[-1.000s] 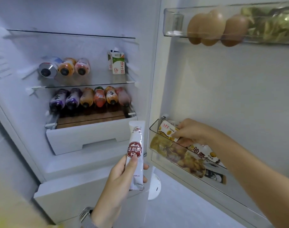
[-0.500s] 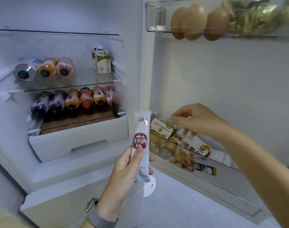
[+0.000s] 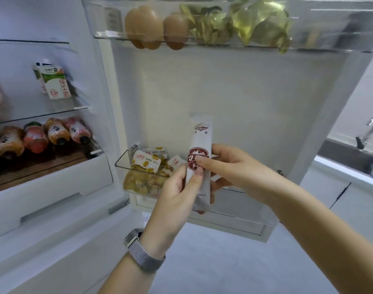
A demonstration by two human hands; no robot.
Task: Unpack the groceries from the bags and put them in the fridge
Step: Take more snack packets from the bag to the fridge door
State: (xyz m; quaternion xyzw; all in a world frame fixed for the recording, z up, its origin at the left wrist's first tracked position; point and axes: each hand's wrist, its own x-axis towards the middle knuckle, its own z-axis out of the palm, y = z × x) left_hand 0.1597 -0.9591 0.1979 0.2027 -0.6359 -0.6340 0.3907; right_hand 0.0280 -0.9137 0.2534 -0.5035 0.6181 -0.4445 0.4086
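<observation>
Both hands meet at the centre of the frame on one item: a slim white sachet with a red label point(image 3: 199, 164), held upright in front of the open fridge door. The left hand point(image 3: 177, 194) grips its lower half, thumb pressed on the front and fingers curled behind; the right hand point(image 3: 230, 166) pinches it at label height, thumb on the face, the other fingers hidden behind the pack. This looks like a hand-over, or a steadying grip, ahead of stowing the sachet. The likely home is the clear lower door bin point(image 3: 123, 164) just left of and behind the hands, where yellow snack packets point(image 3: 146, 164) are already bunched at its left end. The next move calls for lifting the sachet's bottom edge over the bin's transparent front lip and dropping it in to the right of those packets, where the bin seems to have free room, though the hands cover that part. Overhead, in the upper part of the frame, the top door bin point(image 3: 202, 40) with its eggs point(image 3: 145, 28) and leafy greens point(image 3: 259, 24) sits well clear. At left, the bottles point(image 3: 56, 132) and the milk carton point(image 3: 53, 83) on the inner shelves stay out of the path.
</observation>
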